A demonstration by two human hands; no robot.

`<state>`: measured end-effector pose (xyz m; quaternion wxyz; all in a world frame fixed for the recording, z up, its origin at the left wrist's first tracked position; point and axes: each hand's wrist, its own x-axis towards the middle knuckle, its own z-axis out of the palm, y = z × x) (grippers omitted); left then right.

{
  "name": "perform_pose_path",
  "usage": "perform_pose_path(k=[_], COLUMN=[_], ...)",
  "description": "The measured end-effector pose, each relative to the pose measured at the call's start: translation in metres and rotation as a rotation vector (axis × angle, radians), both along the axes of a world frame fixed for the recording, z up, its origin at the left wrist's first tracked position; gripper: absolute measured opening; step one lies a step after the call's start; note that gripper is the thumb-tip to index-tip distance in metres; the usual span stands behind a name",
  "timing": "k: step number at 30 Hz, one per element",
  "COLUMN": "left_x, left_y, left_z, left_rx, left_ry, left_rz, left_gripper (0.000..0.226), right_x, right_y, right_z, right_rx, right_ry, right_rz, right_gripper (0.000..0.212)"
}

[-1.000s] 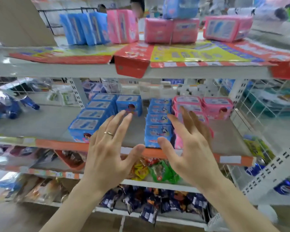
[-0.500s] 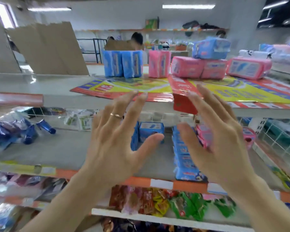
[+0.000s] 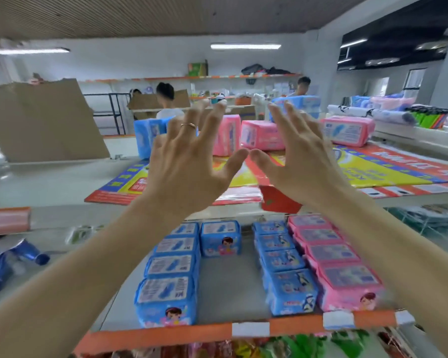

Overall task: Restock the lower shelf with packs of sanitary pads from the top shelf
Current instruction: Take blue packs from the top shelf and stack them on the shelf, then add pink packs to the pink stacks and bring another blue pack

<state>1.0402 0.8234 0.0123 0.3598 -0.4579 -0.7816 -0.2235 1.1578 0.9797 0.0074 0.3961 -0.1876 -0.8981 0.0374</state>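
My left hand [image 3: 189, 161] and my right hand [image 3: 298, 161] are raised side by side over the top shelf [image 3: 49, 182], fingers spread, holding nothing. Behind them on that shelf stand blue packs [image 3: 146, 135] and pink packs [image 3: 259, 135] of sanitary pads, with another blue pack [image 3: 305, 103] stacked on top and a pink pack [image 3: 348, 130] to the right. My thumbs nearly touch. On the lower shelf [image 3: 225, 288], rows of blue packs [image 3: 170, 275], blue packs [image 3: 286, 267] and pink packs [image 3: 339, 264] run front to back, with a gap between the blue rows.
A bright printed cardboard sheet [image 3: 373, 174] lies on the top shelf under the packs. Brown cardboard [image 3: 42, 122] leans at the left. Two people [image 3: 166, 99] stand beyond the shelf. Blue items [image 3: 11, 262] lie on the lower shelf's left. Snack bags [image 3: 308, 342] fill the shelf below.
Both open hands have risen from the lower shelf level to the top shelf and come closer together. The view has tilted upward.
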Motion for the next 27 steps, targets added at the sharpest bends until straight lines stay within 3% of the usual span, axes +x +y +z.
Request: perform_pose_path(k=[10,19,24,27], left_x=[-0.054,-0.117,-0.130,-0.132], left_y=[0.090,0.175,0.202,0.203], left_z=[0.025,0.041,0.037,0.033], left_rx=[-0.105,-0.331,-0.262,-0.140], left_ry=[-0.114,-0.519,-0.528,-0.500], left_rz=[0.145,0.322,0.414,0.362], left_gripper=[0.079,0.088,0.086,0.071], right_x=[-0.040,-0.073,-0.076,-0.075], right_y=[0.102,0.166,0.176,0.181], right_z=[0.028,0.040,0.031,0.024], right_rx=[0.009,-0.007,-0.018,-0.039], right_ry=[-0.155,-0.380,-0.400,-0.398], right_rz=[-0.004,0.030,0.055,0.058], right_gripper=[0.086,0.088,0.082,0.080])
